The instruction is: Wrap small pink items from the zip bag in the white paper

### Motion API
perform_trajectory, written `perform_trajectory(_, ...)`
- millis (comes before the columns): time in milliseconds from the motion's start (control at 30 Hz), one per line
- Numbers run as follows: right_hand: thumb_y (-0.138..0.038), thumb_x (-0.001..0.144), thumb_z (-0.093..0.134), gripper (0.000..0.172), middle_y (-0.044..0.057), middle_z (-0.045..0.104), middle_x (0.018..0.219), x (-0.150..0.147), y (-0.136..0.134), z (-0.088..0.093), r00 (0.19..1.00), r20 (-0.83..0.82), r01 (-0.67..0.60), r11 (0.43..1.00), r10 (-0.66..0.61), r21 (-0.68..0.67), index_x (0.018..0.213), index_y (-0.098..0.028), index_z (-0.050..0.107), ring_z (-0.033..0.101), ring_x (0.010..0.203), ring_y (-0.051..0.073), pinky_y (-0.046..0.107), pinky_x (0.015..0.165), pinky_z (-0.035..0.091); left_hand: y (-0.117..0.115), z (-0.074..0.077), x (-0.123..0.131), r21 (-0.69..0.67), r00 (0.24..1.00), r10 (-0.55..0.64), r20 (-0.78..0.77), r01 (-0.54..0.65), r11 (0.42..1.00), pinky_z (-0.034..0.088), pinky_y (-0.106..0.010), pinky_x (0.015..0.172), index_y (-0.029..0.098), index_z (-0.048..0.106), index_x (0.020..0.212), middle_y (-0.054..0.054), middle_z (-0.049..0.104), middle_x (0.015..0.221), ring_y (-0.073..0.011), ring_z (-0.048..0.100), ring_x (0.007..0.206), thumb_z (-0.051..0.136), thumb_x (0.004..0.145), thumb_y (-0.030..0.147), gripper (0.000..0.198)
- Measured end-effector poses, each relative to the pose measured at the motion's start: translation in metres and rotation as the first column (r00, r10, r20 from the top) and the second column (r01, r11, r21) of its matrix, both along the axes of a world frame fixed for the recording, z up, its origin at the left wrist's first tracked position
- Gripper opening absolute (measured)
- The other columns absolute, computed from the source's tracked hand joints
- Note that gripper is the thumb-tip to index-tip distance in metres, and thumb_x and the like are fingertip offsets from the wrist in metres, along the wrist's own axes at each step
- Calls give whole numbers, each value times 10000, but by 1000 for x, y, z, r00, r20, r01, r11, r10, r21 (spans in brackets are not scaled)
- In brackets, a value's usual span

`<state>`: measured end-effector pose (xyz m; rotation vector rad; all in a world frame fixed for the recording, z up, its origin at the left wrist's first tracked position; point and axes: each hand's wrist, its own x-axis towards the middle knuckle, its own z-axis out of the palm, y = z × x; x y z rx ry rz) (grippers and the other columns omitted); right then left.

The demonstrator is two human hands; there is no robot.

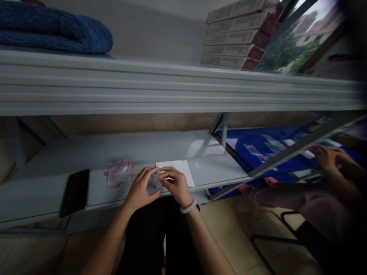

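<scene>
A small clear plastic bag [155,181] with something reddish in it is held between my two hands, above the front edge of the grey shelf. My left hand [142,187] curves around its left side, thumb and fingers on the plastic. From the right, my right hand [176,184] pinches the bag's upper part; a pale beaded bracelet [188,206] circles that wrist. Behind the right hand lies a white sheet or packet [183,170], partly covered by it. To the left sits a larger clear bag [119,171] with pink and red small pieces inside.
A black tablet or phone [75,193] lies at the shelf's left front. Overhead runs the upper shelf's edge [160,89], bearing a folded blue towel [54,30] and stacked boxes [229,40]. At right, another person's hands [329,156] work over a blue table [243,139].
</scene>
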<state>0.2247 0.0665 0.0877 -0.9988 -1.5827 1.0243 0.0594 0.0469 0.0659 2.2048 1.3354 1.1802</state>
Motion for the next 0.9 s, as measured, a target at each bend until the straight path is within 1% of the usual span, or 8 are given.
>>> perform_trajectory(100, -190, 731, 661, 82, 99, 686, 990, 2, 3, -1, 999, -22, 25, 999, -26, -42, 730, -204, 742, 637, 952, 212, 305, 757, 535, 5, -5, 5, 22, 999, 28, -32, -28, 999, 441, -427, 970, 222, 433, 1313, -114, 570, 1231, -274, 538, 1133, 717, 683, 249, 691)
perform_trajectory(167, -173, 724, 655, 103, 100, 692, 1015, 4, 5, 0, 1000, -14, 14, 998, -15, -66, 750, -209, 748, 642, 960, 216, 305, 743, 543, 9, -8, 9, 43, 998, 57, -25, -56, 998, 445, -427, 957, 223, 466, 1273, -106, 591, 1199, -272, 550, 1110, 725, 693, 273, 637)
perform_trajectory(300, -135, 719, 649, 155, 80, 715, 1022, 10, 9, 3, 999, 30, -16, 1000, 16, -8, 785, -220, 760, 649, 983, 214, 356, 880, 514, 15, -10, 11, 42, 999, 34, 30, -36, 998, 467, -397, 917, 235, 492, 1226, -84, 608, 1150, -248, 566, 1067, 725, 714, 275, 564)
perform_trajectory(367, -126, 722, 650, 162, 79, 716, 1039, 12, 10, 4, 997, 70, -26, 1000, 25, 17, 788, -219, 764, 652, 991, 217, 368, 908, 504, 16, -9, 10, 39, 999, 15, 32, -16, 999, 469, -389, 912, 241, 496, 1221, -79, 608, 1146, -244, 565, 1062, 731, 712, 275, 561)
perform_trajectory(467, -139, 724, 671, 134, 84, 700, 1087, 14, 11, 5, 989, 151, -19, 999, 14, 30, 774, -217, 767, 656, 990, 226, 357, 859, 532, 17, -6, 10, 51, 1000, 4, -7, -3, 999, 460, -390, 913, 246, 517, 1192, -66, 617, 1128, -242, 567, 1048, 726, 709, 260, 527)
perform_trajectory(600, -128, 718, 701, 111, 105, 673, 1144, 12, 13, 6, 950, 313, -26, 998, 5, 62, 740, -210, 773, 656, 991, 248, 360, 820, 547, 18, -3, 11, 90, 999, 37, -34, -34, 995, 452, -388, 904, 242, 547, 1136, -55, 640, 1083, -243, 580, 1014, 706, 689, 201, 476)
perform_trajectory(733, -78, 725, 668, 171, 112, 676, 1136, 12, 17, 8, 923, 374, -121, 992, 97, 41, 772, -202, 775, 595, 1135, 275, 344, 821, 544, 17, 1, 13, 114, 997, 50, -62, -43, 993, 444, -392, 899, 243, 566, 1109, -47, 658, 1043, -247, 587, 993, 701, 680, 191, 453)
perform_trajectory(900, -153, 754, 665, 231, 107, 612, 1260, 18, 21, 6, 927, 238, -288, 956, 291, -47, 959, -212, 756, 538, 1217, 278, 312, 770, 554, 15, 5, 12, 73, 999, -26, -26, 28, 997, 445, -388, 924, 250, 563, 1133, -48, 651, 1092, -242, 586, 1028, 706, 665, 174, 496)
